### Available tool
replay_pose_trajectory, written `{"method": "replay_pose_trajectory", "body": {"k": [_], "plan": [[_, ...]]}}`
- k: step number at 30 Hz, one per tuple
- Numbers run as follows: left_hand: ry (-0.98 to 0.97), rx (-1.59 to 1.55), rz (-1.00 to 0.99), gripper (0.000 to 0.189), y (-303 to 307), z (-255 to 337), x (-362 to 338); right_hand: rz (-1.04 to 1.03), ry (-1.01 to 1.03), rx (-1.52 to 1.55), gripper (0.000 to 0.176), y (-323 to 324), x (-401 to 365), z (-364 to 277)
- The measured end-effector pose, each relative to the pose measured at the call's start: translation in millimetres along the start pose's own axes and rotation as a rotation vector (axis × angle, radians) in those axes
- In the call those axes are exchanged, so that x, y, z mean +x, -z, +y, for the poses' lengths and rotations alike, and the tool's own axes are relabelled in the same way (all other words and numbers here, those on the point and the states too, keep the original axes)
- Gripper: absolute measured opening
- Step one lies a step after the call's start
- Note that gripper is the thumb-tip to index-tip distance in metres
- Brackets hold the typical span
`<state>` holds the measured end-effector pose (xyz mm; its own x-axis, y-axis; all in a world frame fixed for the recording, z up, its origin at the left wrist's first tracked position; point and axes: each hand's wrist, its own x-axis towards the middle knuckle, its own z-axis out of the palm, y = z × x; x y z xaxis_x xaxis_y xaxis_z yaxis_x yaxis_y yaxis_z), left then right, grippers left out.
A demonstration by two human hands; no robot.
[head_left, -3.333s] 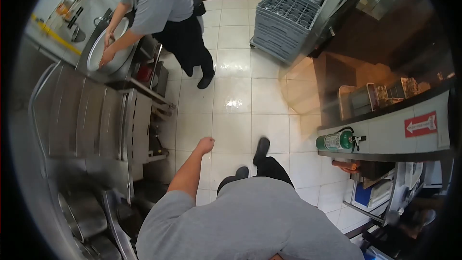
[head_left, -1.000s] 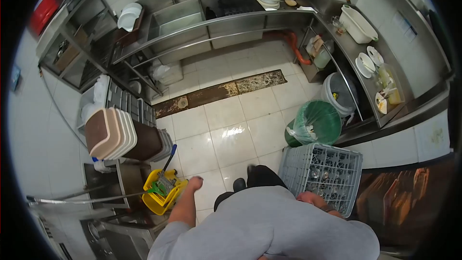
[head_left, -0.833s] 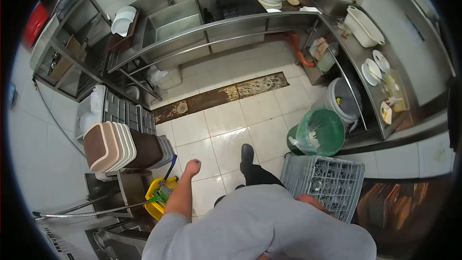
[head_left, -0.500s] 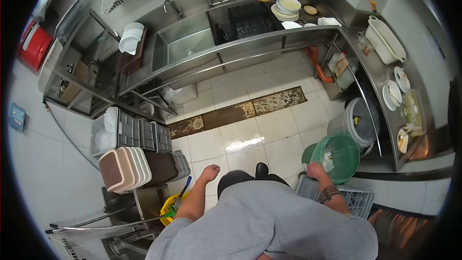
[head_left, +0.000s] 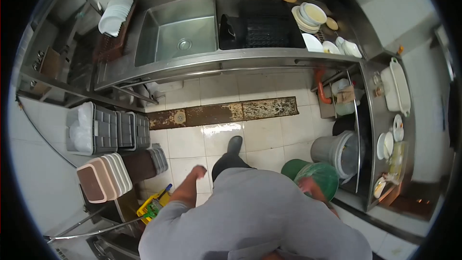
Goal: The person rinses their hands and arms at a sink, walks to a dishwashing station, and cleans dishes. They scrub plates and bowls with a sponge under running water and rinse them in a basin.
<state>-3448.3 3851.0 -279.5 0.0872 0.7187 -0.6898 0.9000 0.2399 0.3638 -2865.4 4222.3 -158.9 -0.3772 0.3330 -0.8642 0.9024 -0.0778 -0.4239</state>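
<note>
My left hand (head_left: 198, 171) hangs in the air over the white floor tiles, its fingers curled and blurred; I see nothing in it. My right hand (head_left: 306, 184) is over the green bin (head_left: 325, 173), smeared by motion, so its fingers and anything in them cannot be made out. A grey bin (head_left: 332, 149) stands just beyond the green one. Below my left hand is a yellow bucket (head_left: 147, 206) with a green tool in it.
A steel sink (head_left: 180, 31) runs along the far wall, with stacked dishes (head_left: 314, 14) at its right and white plates (head_left: 115, 15) at its left. Grey crates (head_left: 103, 132) and tubs (head_left: 103, 178) stand left. The right counter (head_left: 380, 91) holds plates and a white tub (head_left: 397, 86).
The view has moved nearer to the sink. One boot has stepped forward onto the tiles. My right hand has shifted from the green bin's left edge to over the bin.
</note>
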Motion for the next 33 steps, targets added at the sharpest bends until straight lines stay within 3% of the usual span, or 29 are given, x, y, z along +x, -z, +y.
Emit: {"method": "replay_pose_trajectory", "body": {"k": [1,2,3,4,5,6,8,9,10,11,12,14,15,16,17,18,19,21,23,25,27,33], "plan": [[0.126,-0.434,0.054,0.02,28.0,-10.6,9.6,-0.104,0.082,-0.028,0.015,2.1,-17.6,-14.9],[0.005,-0.046,0.112,0.023,46.4,-23.4,41.7,-0.207,0.166,-0.045,0.017,5.5,-29.7,-32.9],[-0.06,-0.03,0.209,0.023,69.0,-34.5,66.3,-0.215,0.154,-0.048,0.017,7.6,-40.8,-50.8],[-0.043,-0.018,0.168,0.022,99.3,-43.7,90.8,-0.061,0.045,0.087,0.019,6.2,-53.4,-66.5],[0.062,-0.132,0.198,0.038,133.9,-45.4,110.6,0.098,-0.063,0.227,0.021,8.0,-58.0,-76.7],[0.038,-0.145,0.249,0.041,169.8,-50.6,125.7,0.099,-0.073,0.243,0.021,14.9,-53.3,-76.9],[0.003,-0.187,0.288,0.04,245.7,-50.4,152.8,0.22,0.12,-0.03,0.025,30.2,-38.1,-69.2],[0.182,-0.284,0.285,0.038,301.9,-23.6,145.6,0.234,0.113,-0.002,0.025,34.2,-31.8,-78.7],[0.01,-0.139,0.282,0.035,317.0,-38.7,175.8,0.288,-0.069,0.348,0.025,38.9,-25.2,-95.4],[-0.014,-0.157,0.221,0.034,356.4,-24.9,178.9,0.332,-0.25,0.7,0.025,44.3,-22.1,-104.3],[-0.031,-0.175,0.158,0.034,396.2,-4.9,174.1,0.284,-0.078,0.487,0.025,41.4,11.1,-62.8],[-0.097,-0.196,0.125,0.035,408.3,-4.7,205.7,0.292,0.278,0.061,0.023,36.7,77.1,27.0],[-0.151,-0.233,0.108,0.036,408.8,-9.4,225.3,0.204,0.125,0.296,0.022,59.5,71.1,-3.3],[-0.252,-0.058,0.049,0.037,407.5,-6.7,241.3,0.152,-0.048,0.559,0.022,82.6,63.9,-37.0],[-0.195,-0.081,0.054,0.037,436.3,31.6,227.6,0.143,-0.228,0.789,0.022,104.8,58.1,-69.6],[-0.24,-0.017,-0.001,0.036,440.6,41.8,243.8,0.148,-0.205,0.815,0.022,124.1,67.6,-73.8],[-0.171,-0.201,0.012,0.035,461.0,84.0,235.6,0.201,-0.153,0.862,0.021,139.9,83.3,-62.0],[-0.231,-0.411,0.04,0.038,505.0,159.5,220.5,0.274,-0.1,0.935,0.019,180.9,88.8,-75.0],[-0.213,-0.539,0.056,0.035,530.7,212.5,229.8,0.43,0.238,0.471,0.016,217.7,127.9,-63.7],[-0.172,-0.669,0.068,0.031,556.1,258.2,236.8,0.511,0.414,0.175,0.015,269.3,159.8,-78.1],[-0.18,-0.677,0.093,0.031,584.7,288.0,242.6,0.647,0.504,-0.034,0.022,332.8,155.2,-135.1],[-0.21,-0.657,0.178,0.031,673.4,338.9,274.6,0.519,0.489,0.286,0.027,468.3,128.2,-306.0]]}}
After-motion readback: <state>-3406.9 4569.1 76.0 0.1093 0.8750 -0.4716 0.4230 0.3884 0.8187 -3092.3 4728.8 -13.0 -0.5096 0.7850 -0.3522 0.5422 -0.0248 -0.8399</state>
